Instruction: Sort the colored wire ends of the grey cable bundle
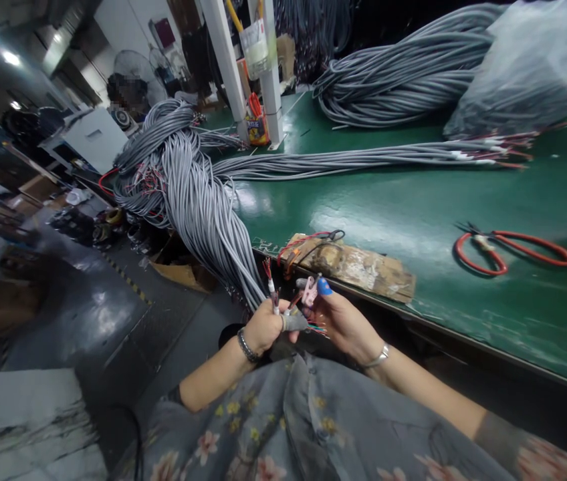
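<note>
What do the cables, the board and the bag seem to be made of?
Cables: likely smooth plastic outside, softly shiny, since thin coloured wires emerge at an end.
Board: probably rough wood, given its tan, worn, stained surface.
Bag: apparently thin plastic, somewhat glossy, being wrinkled and translucent.

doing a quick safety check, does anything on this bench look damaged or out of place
The wooden board at the edge of the green bench looks worn, its surface stained and patchy. The large grey cable bundle spills over the bench's side rather than lying flat on top. Otherwise nothing stands out.
</note>
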`<state>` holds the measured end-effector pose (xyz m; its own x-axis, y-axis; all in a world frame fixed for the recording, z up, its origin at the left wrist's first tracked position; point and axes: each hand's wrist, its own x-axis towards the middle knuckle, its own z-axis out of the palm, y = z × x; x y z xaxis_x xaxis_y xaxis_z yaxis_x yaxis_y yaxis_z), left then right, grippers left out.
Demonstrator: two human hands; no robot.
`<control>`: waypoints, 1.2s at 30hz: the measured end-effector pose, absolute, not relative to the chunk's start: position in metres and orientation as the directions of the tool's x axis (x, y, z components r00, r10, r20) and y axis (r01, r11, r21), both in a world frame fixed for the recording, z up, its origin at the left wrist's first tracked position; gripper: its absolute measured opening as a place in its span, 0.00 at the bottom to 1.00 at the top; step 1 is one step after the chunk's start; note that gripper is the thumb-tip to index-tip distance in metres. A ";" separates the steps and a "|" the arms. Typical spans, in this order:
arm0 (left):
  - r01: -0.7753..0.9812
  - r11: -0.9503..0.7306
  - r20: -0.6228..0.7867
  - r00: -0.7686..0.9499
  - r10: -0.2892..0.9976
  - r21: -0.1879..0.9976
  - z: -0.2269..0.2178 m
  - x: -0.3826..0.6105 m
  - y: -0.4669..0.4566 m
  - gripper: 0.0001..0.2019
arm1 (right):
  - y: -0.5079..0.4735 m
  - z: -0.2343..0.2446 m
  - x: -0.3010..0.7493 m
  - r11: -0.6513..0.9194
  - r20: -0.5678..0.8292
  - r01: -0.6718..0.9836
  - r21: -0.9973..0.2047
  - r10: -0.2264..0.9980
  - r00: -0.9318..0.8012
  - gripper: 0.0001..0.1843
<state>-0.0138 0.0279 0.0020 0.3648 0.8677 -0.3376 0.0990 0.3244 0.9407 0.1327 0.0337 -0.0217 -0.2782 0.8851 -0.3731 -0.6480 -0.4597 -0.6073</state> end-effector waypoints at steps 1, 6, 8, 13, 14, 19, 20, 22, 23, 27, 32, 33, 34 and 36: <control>0.106 0.323 -0.339 0.365 0.867 0.940 0.003 -0.014 0.028 0.18 | 0.033 -0.022 0.133 -0.466 -0.368 -0.652 -0.598 0.882 -0.293 0.20; 0.127 0.328 -0.352 0.357 0.866 0.936 0.009 -0.017 0.022 0.21 | 0.032 -0.022 0.137 -0.485 -0.345 -0.679 -0.551 0.873 -0.344 0.23; 0.127 0.304 -0.330 0.354 0.875 0.944 0.012 -0.020 0.016 0.21 | 0.032 -0.022 0.140 -0.495 -0.336 -0.682 -0.538 0.868 -0.365 0.23; 0.117 0.230 -0.255 0.293 0.922 0.966 0.012 -0.023 0.005 0.21 | 0.034 -0.022 0.138 -0.430 -0.298 -0.667 -0.608 0.903 -0.310 0.16; 0.103 0.220 -0.240 0.279 0.930 0.970 0.010 -0.022 0.005 0.22 | 0.034 -0.021 0.137 -0.401 -0.292 -0.664 -0.630 0.916 -0.276 0.16; 0.052 0.193 -0.200 0.233 0.952 0.980 0.002 -0.014 0.011 0.22 | 0.034 -0.018 0.135 -0.352 -0.270 -0.615 -0.706 0.936 -0.226 0.20; 0.044 0.198 -0.202 0.222 0.954 0.979 0.001 -0.013 0.012 0.22 | 0.034 -0.019 0.135 -0.329 -0.262 -0.596 -0.732 0.944 -0.199 0.21; 0.018 0.221 -0.220 0.211 0.952 0.975 0.001 -0.011 0.014 0.21 | 0.034 -0.023 0.136 -0.245 -0.235 -0.539 -0.806 0.968 -0.088 0.22; 0.007 0.236 -0.232 0.213 0.949 0.972 0.001 -0.011 0.014 0.20 | 0.034 -0.025 0.137 -0.199 -0.219 -0.500 -0.843 0.976 -0.019 0.23; -0.006 0.258 -0.250 0.230 0.941 0.966 -0.001 -0.012 0.014 0.19 | 0.035 -0.028 0.136 -0.195 -0.208 -0.462 -0.865 0.978 -0.022 0.26; 0.041 0.252 -0.254 0.252 0.934 0.967 -0.004 -0.013 0.015 0.20 | 0.037 -0.022 0.133 -0.363 -0.266 -0.597 -0.715 0.931 -0.248 0.28; 0.054 0.246 -0.252 0.257 0.933 0.968 -0.004 -0.013 0.016 0.21 | 0.037 -0.021 0.132 -0.367 -0.273 -0.616 -0.697 0.930 -0.245 0.27; 0.066 0.240 -0.248 0.260 0.933 0.969 -0.004 -0.013 0.016 0.21 | 0.037 -0.021 0.132 -0.370 -0.281 -0.633 -0.680 0.929 -0.241 0.26; 0.087 0.228 -0.243 0.264 0.933 0.970 -0.004 -0.013 0.016 0.22 | 0.037 -0.021 0.132 -0.390 -0.301 -0.654 -0.648 0.920 -0.250 0.26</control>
<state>-0.0135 0.0159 -0.0042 0.2638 0.9335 -0.2430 0.0872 0.2278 0.9698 0.1320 0.0373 -0.0206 -0.2498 0.9203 -0.3011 -0.6539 -0.3897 -0.6485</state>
